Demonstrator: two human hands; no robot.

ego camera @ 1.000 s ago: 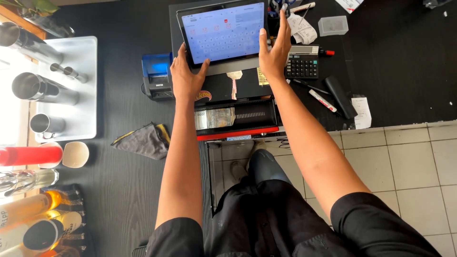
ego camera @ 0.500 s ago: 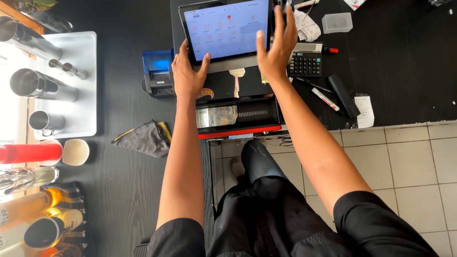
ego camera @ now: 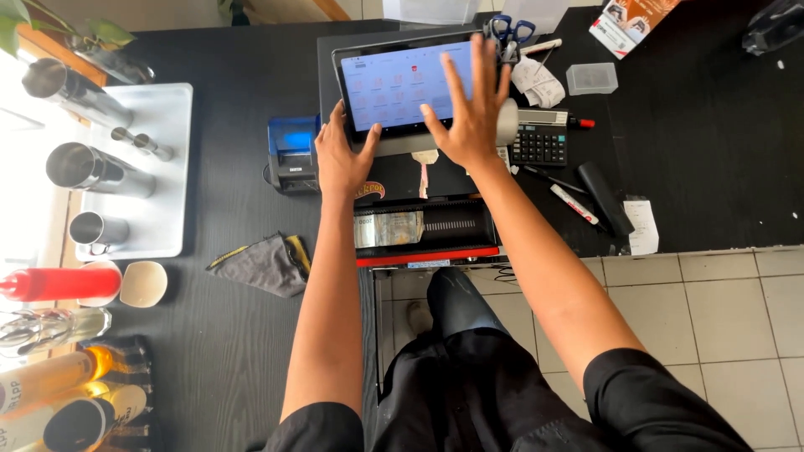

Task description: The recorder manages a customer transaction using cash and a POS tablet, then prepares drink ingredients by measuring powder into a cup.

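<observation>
We see the tablet (ego camera: 402, 88) on its stand at the counter's far edge, long axis left-right, screen tilted toward us. Our left hand (ego camera: 342, 159) pinches its lower-left corner; our right hand (ego camera: 469, 117), fingers spread, lies over the screen. A calculator (ego camera: 540, 144) sits just right, an open cash drawer (ego camera: 427, 230) below.

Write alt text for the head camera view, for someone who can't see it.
Seen from above, a person's right hand is spread open over a tablet screen while the left hand grips the tablet's lower left edge. Below is an open cash drawer; a calculator sits to the right on the black counter.
</observation>
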